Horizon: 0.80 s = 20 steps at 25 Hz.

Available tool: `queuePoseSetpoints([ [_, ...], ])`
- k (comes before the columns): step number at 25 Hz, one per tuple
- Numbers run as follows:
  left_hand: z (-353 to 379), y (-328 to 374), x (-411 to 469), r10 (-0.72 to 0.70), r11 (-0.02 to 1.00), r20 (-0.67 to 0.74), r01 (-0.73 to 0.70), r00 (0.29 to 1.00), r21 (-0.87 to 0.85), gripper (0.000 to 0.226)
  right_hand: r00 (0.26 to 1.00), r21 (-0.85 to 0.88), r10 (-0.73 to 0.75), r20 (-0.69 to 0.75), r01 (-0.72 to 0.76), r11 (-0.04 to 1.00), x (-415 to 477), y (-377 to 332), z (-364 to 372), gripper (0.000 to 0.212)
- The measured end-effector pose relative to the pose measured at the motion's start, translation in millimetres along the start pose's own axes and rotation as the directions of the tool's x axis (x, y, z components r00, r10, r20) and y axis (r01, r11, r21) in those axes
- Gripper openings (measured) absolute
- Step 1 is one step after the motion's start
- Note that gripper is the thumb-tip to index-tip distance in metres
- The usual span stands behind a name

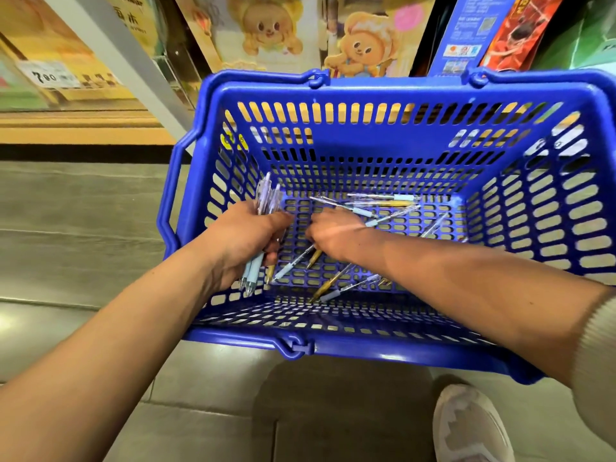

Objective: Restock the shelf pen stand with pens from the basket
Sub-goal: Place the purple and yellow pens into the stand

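Note:
A blue plastic basket (366, 91) stands on the floor in front of the shelves. Several loose pens (383, 203) with pale blue or gold grips lie scattered on its slotted bottom. My left hand (246, 238) is inside the basket at its left side and grips a bundle of pens (265, 198), tips pointing down towards me. My right hand (333, 233) reaches in beside it, fingers curled down over a pen on the bottom; motion blur hides whether it grips it. No pen stand is in view.
Shelves behind the basket hold boxed goods with cartoon bear pictures (363, 45) and a blue box (466, 38). A price label (46, 76) sits on the left shelf edge. My shoe (470, 425) rests on the grey tiled floor near the basket's front right.

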<state>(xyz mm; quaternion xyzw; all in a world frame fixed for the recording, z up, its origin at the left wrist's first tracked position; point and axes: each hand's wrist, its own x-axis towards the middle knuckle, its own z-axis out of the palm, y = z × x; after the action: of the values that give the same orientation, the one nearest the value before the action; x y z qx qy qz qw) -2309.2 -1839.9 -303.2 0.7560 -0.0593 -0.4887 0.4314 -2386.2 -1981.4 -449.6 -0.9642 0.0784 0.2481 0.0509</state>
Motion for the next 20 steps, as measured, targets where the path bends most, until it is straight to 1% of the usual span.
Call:
queuePoseSetpoints([
  [1,0,0,0,-0.009,1.000,-0.011,0.009,1.000,-0.011,0.010,0.999,0.018,-0.032,-0.013,0.032,0.999,0,5,-1,0.023],
  [2,0,1,1,-0.020,0.999,-0.014,0.020,1.000,-0.025,0.007,0.998,0.091,-0.051,-0.025,0.053,0.994,0,11,-3,0.019],
  [3,0,2,2,-0.033,0.998,-0.014,0.033,0.999,-0.045,0.004,0.999,0.215,-0.050,-0.012,0.051,0.975,-2,17,-8,0.016],
  [5,1,2,2,-0.056,0.994,-0.004,0.055,0.998,-0.095,0.006,0.998,0.456,-0.056,0.019,0.042,0.889,-10,34,-24,0.017],
  [6,2,1,3,-0.056,0.993,0.003,0.056,0.998,-0.102,0.007,0.998,0.513,-0.060,0.002,0.050,0.857,-15,42,-33,0.017],
  [8,3,1,4,-0.041,0.998,-0.004,0.040,0.999,-0.057,0.011,0.999,0.620,-0.030,-0.035,0.045,0.783,-31,54,-54,0.020],
  [11,9,2,6,-0.005,0.999,0.001,0.005,1.000,-0.045,0.012,0.995,0.780,0.005,-0.096,0.072,0.622,-58,61,-79,0.036],
  [13,15,4,4,0.008,0.999,0.012,-0.008,1.000,-0.047,0.012,0.993,0.821,0.013,-0.115,0.088,0.564,-68,59,-90,0.043],
  [15,21,5,2,0.020,1.000,0.047,-0.020,0.999,-0.017,0.015,0.993,0.858,0.026,-0.118,0.088,0.507,-72,54,-96,0.045],
  [18,29,8,-3,-0.013,0.995,0.143,0.028,0.990,-0.101,0.025,0.994,0.946,0.072,-0.076,0.049,0.320,-70,44,-92,0.040],
  [19,31,9,-4,-0.028,0.991,0.153,0.047,0.988,-0.122,0.027,0.996,0.969,0.080,-0.044,0.023,0.246,-69,41,-90,0.038],
  [20,30,10,-4,-0.033,0.992,0.147,0.051,0.989,-0.117,0.027,0.998,0.990,0.060,-0.005,-0.003,0.140,-69,39,-88,0.035],
])
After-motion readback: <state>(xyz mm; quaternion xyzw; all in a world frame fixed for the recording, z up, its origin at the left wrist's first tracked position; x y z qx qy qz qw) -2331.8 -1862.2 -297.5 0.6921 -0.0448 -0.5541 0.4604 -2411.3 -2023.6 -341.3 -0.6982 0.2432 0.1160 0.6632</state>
